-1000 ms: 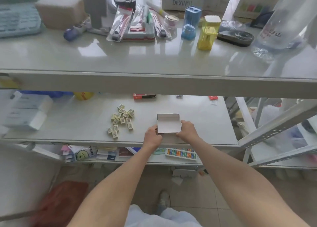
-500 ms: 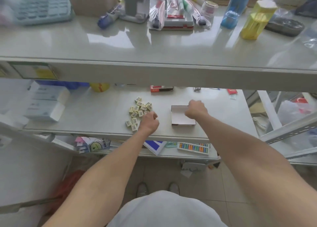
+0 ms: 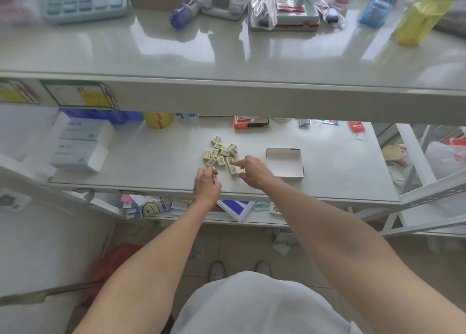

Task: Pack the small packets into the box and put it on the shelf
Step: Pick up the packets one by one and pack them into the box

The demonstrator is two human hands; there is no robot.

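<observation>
My left hand [image 3: 207,185] pinches a packet [image 3: 215,178] near the front edge of the shelf [image 3: 151,168]; my right hand [image 3: 255,171], index and thumb spread, touches the packet pile [image 3: 222,153] beside the box [image 3: 285,162].

Packets [image 3: 222,153] sit in a pile mid-shelf [image 3: 340,172], box [image 3: 285,163] just right of them. Left hand [image 3: 206,185] is at the pile's near edge, right hand [image 3: 253,168] between pile and box. Cartons [image 3: 80,144] stacked way off left.

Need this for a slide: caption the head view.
Left hand and right hand at the pile of small packets, beside the open white box on the shelf.
</observation>
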